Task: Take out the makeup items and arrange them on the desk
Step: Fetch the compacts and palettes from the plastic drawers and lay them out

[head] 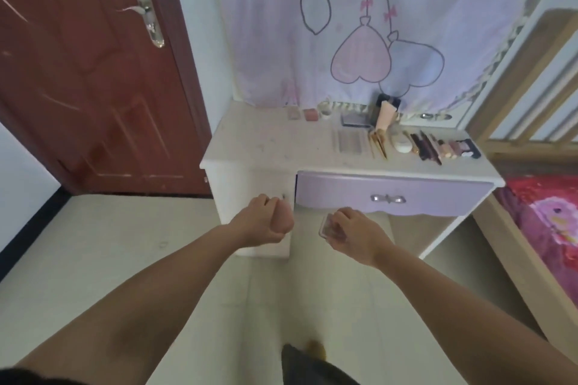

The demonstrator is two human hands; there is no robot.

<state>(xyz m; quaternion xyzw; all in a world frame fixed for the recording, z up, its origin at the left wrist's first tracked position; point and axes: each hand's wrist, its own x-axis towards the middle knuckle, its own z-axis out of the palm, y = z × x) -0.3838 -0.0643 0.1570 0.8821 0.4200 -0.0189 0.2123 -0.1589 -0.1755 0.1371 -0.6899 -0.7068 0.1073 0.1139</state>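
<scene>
At frame centre, my left hand [266, 222] fingers are clenched on nothing; my right hand [353, 228] fingers grasp a clear compact [328, 225] below the surface [266, 141].

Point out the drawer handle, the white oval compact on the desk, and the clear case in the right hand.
drawer handle [388, 198]: head view, on its middle knot.
white oval compact [402, 145]: head view, on its lid.
clear case [328, 225]: head view, on the flat face left of the fingers.
</scene>
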